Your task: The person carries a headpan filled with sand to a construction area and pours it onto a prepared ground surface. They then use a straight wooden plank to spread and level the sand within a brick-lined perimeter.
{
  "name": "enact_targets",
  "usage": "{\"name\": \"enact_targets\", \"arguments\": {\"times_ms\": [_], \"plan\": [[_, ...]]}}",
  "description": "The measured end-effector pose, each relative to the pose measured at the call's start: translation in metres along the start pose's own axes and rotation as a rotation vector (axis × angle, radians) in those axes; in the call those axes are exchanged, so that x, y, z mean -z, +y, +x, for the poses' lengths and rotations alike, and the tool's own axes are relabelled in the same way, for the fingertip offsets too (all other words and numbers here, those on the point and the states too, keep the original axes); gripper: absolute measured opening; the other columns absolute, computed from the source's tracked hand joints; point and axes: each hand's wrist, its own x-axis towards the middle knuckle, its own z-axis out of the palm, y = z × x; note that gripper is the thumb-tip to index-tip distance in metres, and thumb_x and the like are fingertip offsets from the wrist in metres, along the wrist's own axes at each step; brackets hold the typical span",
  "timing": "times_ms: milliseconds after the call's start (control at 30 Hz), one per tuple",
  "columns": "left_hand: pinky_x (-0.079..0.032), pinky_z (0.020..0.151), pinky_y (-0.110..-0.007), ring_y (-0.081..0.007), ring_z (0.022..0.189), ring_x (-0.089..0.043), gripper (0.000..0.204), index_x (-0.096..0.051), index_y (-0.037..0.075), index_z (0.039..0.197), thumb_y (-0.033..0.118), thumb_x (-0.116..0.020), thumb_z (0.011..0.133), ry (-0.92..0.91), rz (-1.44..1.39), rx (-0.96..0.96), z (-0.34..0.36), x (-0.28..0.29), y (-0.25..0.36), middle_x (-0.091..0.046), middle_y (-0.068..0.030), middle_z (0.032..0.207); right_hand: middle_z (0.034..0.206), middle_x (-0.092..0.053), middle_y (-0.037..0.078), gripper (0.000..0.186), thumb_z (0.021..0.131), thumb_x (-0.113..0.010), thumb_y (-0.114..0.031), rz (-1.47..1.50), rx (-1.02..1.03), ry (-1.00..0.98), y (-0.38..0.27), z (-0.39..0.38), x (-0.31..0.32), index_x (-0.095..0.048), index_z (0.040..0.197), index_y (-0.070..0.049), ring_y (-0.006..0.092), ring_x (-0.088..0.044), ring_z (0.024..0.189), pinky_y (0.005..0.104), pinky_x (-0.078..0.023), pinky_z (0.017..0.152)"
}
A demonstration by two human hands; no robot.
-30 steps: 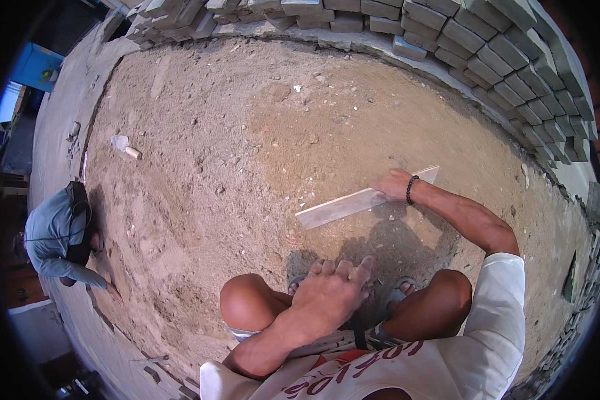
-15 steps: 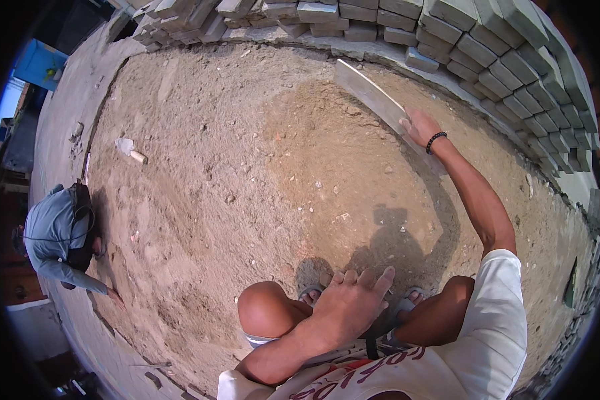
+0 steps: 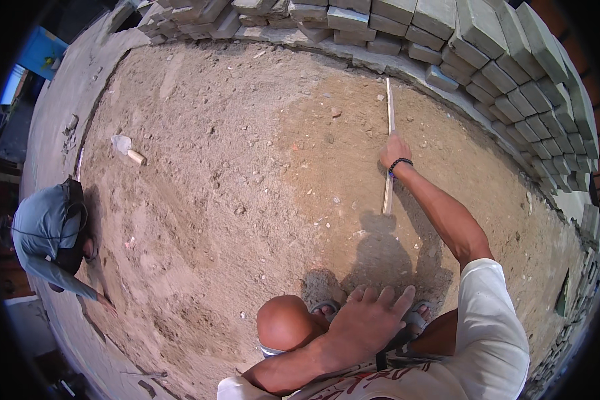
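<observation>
My right hand (image 3: 395, 152) is closed on a long, narrow wooden board (image 3: 388, 197), which stands edge-up on the sandy ground (image 3: 213, 187), its long side pointing away from me. My left hand (image 3: 367, 317) hangs low over my crouched legs, between my knees, fingers apart and holding nothing. My left knee (image 3: 283, 320) shows beside it, and my sandalled feet are partly hidden beneath it. A trowel (image 3: 135, 157) with a wooden handle lies on the ground off to the left.
Stacks of grey paving blocks (image 3: 500, 80) curve along the far and right edges of the sand. A concrete strip (image 3: 67, 133) borders the left side. Another person (image 3: 50, 233) in a grey-blue long-sleeved top crouches there, a hand on the ground near the strip's edge.
My right hand swung the board away toward the blocks, then back a little leftward, turning it from slanted to nearly front-to-back. My left hand has shifted slightly down and rightward.
</observation>
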Motion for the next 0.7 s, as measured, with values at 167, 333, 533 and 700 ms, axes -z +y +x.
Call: {"name": "enact_targets", "arguments": {"times_ms": [167, 333, 533, 700], "plan": [[-0.046, 0.087, -0.044, -0.0346, 0.097, -0.058, 0.057, -0.039, 0.006, 0.134, 0.030, -0.058, 0.085, 0.036, -0.008, 0.028, -0.008, 0.001, -0.008, -0.056, -0.0167, 0.113, 0.090, -0.059, 0.032, 0.024, 0.078, -0.048, -0.007, 0.080, 0.172, -0.096, -0.095, -0.019, -0.041, -0.054, 0.096, 0.007, 0.0467, -0.058, 0.090, 0.0516, -0.047, 0.078], [-0.046, 0.087, -0.044, -0.0347, 0.099, -0.058, 0.056, -0.040, 0.005, 0.133, 0.029, -0.058, 0.086, 0.004, -0.055, 0.055, -0.004, 0.003, -0.012, -0.055, -0.0170, 0.115, 0.084, -0.059, 0.032, 0.022, 0.079, -0.050, -0.009, 0.015, 0.429, -0.241, -0.094, -0.038, -0.023, -0.049, 0.096, 0.005, 0.0487, -0.057, 0.085, 0.0535, -0.045, 0.075], [-0.046, 0.087, -0.045, -0.0359, 0.102, -0.056, 0.055, -0.040, 0.004, 0.132, 0.027, -0.058, 0.085, 0.045, -0.101, 0.022, -0.003, 0.009, -0.016, -0.053, -0.0167, 0.118, 0.088, -0.061, 0.031, 0.028, 0.080, -0.051, -0.012, -0.091, 0.050, 0.032, 0.002, 0.006, 0.022, -0.052, 0.103, 0.003, 0.0463, -0.059, 0.086, 0.0531, -0.046, 0.075], [-0.046, 0.086, -0.044, -0.0349, 0.103, -0.056, 0.055, -0.040, 0.002, 0.131, 0.027, -0.058, 0.086, 0.047, -0.107, 0.016, -0.001, 0.011, -0.018, -0.053, -0.0168, 0.117, 0.085, -0.062, 0.029, 0.032, 0.078, -0.051, -0.008, -0.095, 0.142, 0.048, -0.045, -0.036, -0.031, -0.051, 0.107, 0.005, 0.0448, -0.060, 0.084, 0.0513, -0.047, 0.073]]}}
